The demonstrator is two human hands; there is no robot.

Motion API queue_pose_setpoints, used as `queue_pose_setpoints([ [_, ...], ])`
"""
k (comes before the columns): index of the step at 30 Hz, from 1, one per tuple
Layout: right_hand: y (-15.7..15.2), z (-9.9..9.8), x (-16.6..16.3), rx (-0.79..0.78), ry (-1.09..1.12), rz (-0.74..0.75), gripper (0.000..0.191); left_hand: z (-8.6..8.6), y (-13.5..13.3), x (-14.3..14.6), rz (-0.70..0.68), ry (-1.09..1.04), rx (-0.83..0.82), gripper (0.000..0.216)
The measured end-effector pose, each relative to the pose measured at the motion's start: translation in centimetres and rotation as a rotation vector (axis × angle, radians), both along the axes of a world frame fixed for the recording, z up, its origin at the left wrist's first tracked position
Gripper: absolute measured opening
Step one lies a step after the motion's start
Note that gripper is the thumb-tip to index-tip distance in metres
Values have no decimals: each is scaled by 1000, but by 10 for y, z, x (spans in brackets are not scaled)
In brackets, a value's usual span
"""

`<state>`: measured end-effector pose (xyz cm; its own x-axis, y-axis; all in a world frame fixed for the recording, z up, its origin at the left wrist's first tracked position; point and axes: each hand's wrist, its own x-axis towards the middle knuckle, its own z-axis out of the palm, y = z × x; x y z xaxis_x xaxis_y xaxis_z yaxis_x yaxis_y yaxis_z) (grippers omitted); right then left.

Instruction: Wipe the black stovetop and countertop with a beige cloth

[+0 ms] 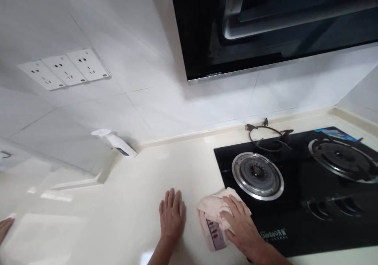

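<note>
My left hand [171,216] lies flat on the pale countertop [141,202], fingers stretched out and holding nothing. To its right, my right hand [242,228] presses down on a folded pale pink cloth [210,206], with part of the cloth bunched under its fingers. A purple-grey patterned band shows along the cloth's lower part. The cloth straddles the left edge of a black glass gas stove [292,202] and the counter beside it. Close above the cloth is the stove's left burner [256,172], bare of its pan support.
A black pan support [270,139] sits loose at the stove's back edge. The right burner [339,154] has its support on. A white handled object [118,142] leans in the corner. A range hood [265,28] overhangs; wall sockets [65,70] are left. Fingers [4,227] show far left, owner unclear.
</note>
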<state>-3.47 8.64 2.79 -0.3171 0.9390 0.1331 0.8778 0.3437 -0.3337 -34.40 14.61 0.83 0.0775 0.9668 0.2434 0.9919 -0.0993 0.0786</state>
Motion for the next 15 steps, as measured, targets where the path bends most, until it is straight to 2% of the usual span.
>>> queue_pose_setpoints([
  [3,-4,-5,20,30,-33,-21,52,1,1,0,2,-1,-5,48],
  [10,-26,-23,94,204,-128,-276,37,0,0,1,11,-17,-12,48],
  [15,-37,-23,140,250,-173,-417,32,0,0,0,9,-19,-18,49],
])
